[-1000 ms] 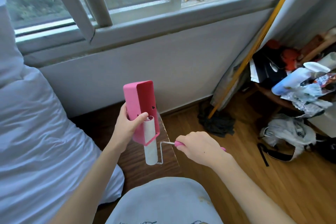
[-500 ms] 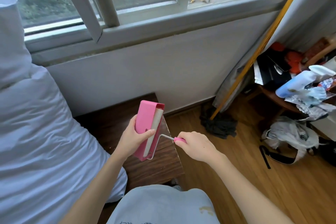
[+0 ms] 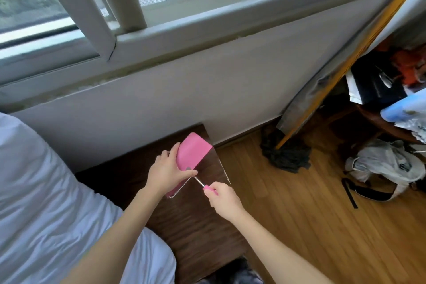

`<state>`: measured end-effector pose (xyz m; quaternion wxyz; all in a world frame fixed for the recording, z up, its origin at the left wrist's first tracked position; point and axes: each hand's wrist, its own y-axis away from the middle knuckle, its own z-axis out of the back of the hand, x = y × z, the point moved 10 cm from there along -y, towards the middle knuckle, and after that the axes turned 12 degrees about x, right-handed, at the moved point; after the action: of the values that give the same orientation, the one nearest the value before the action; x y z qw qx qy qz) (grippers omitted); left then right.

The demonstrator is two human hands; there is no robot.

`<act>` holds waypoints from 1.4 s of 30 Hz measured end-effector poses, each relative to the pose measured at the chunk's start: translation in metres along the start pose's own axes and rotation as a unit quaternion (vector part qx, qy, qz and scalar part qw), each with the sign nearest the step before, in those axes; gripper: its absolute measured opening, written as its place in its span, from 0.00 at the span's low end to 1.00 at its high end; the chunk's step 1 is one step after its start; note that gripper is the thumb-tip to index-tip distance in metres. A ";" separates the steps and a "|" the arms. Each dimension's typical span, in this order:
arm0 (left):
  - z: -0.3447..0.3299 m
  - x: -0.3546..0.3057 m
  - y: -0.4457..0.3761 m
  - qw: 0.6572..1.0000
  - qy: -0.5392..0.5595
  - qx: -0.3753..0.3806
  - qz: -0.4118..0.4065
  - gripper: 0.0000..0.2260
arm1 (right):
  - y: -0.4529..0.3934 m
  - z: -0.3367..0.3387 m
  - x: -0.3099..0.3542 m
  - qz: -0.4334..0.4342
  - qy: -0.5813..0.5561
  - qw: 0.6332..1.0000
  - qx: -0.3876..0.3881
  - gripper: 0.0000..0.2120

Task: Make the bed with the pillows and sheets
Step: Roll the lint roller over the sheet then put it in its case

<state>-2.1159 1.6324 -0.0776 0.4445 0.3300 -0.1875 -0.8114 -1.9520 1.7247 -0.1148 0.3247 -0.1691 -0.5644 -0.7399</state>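
A pink lint-roller cover [image 3: 192, 152] is held low over a dark wooden bedside stand [image 3: 184, 226]. My left hand [image 3: 167, 172] grips the cover from its left side. My right hand [image 3: 222, 198] grips the roller's pink handle [image 3: 208, 189]; a thin wire frame runs from the handle into the cover. The roll itself is hidden inside the cover. White bedding [image 3: 46, 214] bulges at the left, beside the stand.
A window and white wall stand straight ahead. A yellow-handled mop [image 3: 285, 154] leans in the corner on the wooden floor. At the right, a cluttered low table [image 3: 380, 120] and a white bag with a black strap [image 3: 387, 166] lie on the floor.
The roll has slid fully into the pink cover, which has tilted over and dropped toward the stand. Both hands moved down and forward.
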 end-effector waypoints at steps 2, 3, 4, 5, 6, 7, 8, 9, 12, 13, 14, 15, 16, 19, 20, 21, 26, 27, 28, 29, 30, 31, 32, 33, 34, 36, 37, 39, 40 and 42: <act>0.004 0.008 -0.031 0.999 -0.038 -0.026 -0.017 0.49 | -0.034 -0.012 0.001 -0.007 -0.058 0.998 -0.011 0.14; 0.004 0.012 -0.046 0.997 -0.055 -0.037 -0.026 0.49 | -0.051 -0.017 0.003 -0.008 -0.078 0.997 -0.015 0.15; 0.002 0.017 -0.061 0.996 -0.071 -0.042 -0.035 0.49 | -0.068 -0.022 0.004 -0.007 -0.092 0.996 -0.018 0.15; -0.001 0.022 -0.075 0.995 -0.086 -0.041 -0.042 0.49 | -0.084 -0.027 0.004 -0.006 -0.097 0.995 -0.021 0.15; -0.006 0.027 -0.088 0.994 -0.095 -0.038 -0.048 0.49 | -0.098 -0.032 0.004 -0.007 -0.094 0.995 -0.023 0.15; -0.011 0.033 -0.100 0.993 -0.097 -0.035 -0.055 0.49 | -0.112 -0.035 0.003 -0.007 -0.091 0.995 -0.025 0.14; -0.015 0.037 -0.111 0.993 -0.096 -0.033 -0.067 0.49 | -0.125 -0.038 0.001 -0.007 -0.094 0.995 -0.029 0.13; -0.019 0.040 -0.123 0.992 -0.096 -0.028 -0.082 0.48 | -0.137 -0.040 -0.002 -0.009 -0.102 0.994 -0.038 0.13; -0.030 0.043 -0.149 0.984 -0.126 -0.006 -0.123 0.47 | -0.165 -0.047 -0.010 -0.022 -0.139 0.988 -0.063 0.13; -0.034 0.043 -0.156 0.981 -0.142 -0.001 -0.134 0.47 | -0.173 -0.049 -0.012 -0.027 -0.146 0.986 -0.069 0.13; -0.036 0.042 -0.162 0.977 -0.155 0.000 -0.145 0.46 | -0.179 -0.051 -0.013 -0.030 -0.152 0.985 -0.076 0.12; -0.038 0.042 -0.167 0.974 -0.165 -0.002 -0.153 0.45 | -0.186 -0.052 -0.015 -0.034 -0.156 0.983 -0.085 0.13; -0.038 0.041 -0.173 0.971 -0.176 -0.009 -0.159 0.44 | -0.193 -0.052 -0.016 -0.038 -0.159 0.982 -0.094 0.14; -0.034 0.036 -0.187 0.961 -0.212 -0.047 -0.169 0.41 | -0.205 -0.042 -0.018 -0.043 -0.139 0.980 -0.134 0.14; -0.034 0.035 -0.190 0.959 -0.218 -0.061 -0.168 0.41 | -0.206 -0.035 -0.017 -0.038 -0.124 0.979 -0.157 0.13; -0.036 0.034 -0.192 0.959 -0.221 -0.071 -0.162 0.40 | -0.206 -0.029 -0.016 -0.035 -0.100 0.977 -0.184 0.13; -0.048 0.031 -0.186 0.958 -0.226 -0.114 -0.134 0.40 | -0.197 -0.014 -0.014 -0.097 0.093 0.961 -0.241 0.17; -0.048 0.029 -0.186 0.955 -0.230 -0.123 -0.142 0.40 | -0.197 -0.014 -0.013 -0.096 0.100 0.962 -0.236 0.17; -0.047 0.029 -0.187 0.953 -0.232 -0.128 -0.149 0.39 | -0.195 -0.013 -0.015 -0.096 0.096 0.963 -0.233 0.18; -0.046 0.030 -0.187 0.953 -0.231 -0.129 -0.151 0.39 | -0.191 -0.011 -0.017 -0.099 0.086 0.964 -0.232 0.19; -0.045 0.032 -0.187 0.954 -0.227 -0.126 -0.147 0.39 | -0.185 -0.010 -0.021 -0.101 0.074 0.964 -0.232 0.21; -0.045 0.034 -0.185 0.957 -0.222 -0.120 -0.143 0.39 | -0.178 -0.009 -0.025 -0.105 0.065 0.966 -0.228 0.22; -0.046 0.036 -0.181 0.959 -0.219 -0.111 -0.143 0.39 | -0.172 -0.009 -0.028 -0.104 0.065 0.968 -0.219 0.22; -0.046 0.035 -0.176 0.960 -0.217 -0.105 -0.146 0.39 | -0.165 -0.009 -0.028 -0.097 0.076 0.970 -0.211 0.21; -0.046 0.033 -0.168 0.959 -0.218 -0.101 -0.153 0.38 | -0.157 -0.007 -0.025 -0.084 0.092 0.970 -0.207 0.19; -0.045 0.028 -0.145 0.956 -0.221 -0.098 -0.164 0.37 | -0.139 -0.003 -0.020 -0.053 0.106 0.971 -0.206 0.18; -0.045 0.026 -0.131 0.956 -0.217 -0.100 -0.169 0.36 | -0.129 -0.002 -0.018 -0.042 0.100 0.973 -0.201 0.18; -0.045 0.022 -0.100 0.958 -0.201 -0.105 -0.174 0.35 | -0.106 0.000 -0.016 -0.028 0.086 0.977 -0.195 0.18; -0.048 0.022 -0.087 0.960 -0.194 -0.102 -0.174 0.35 | -0.094 0.002 -0.019 -0.028 0.073 0.977 -0.198 0.17; -0.052 0.022 -0.055 0.965 -0.180 -0.094 -0.168 0.35 | -0.067 0.007 -0.023 -0.033 0.036 0.978 -0.205 0.15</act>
<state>-2.1207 1.6430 -0.1558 0.2901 0.1623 -0.1289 -0.9343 -1.9810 1.7479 -0.1759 0.2785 -0.1863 -0.3941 -0.8558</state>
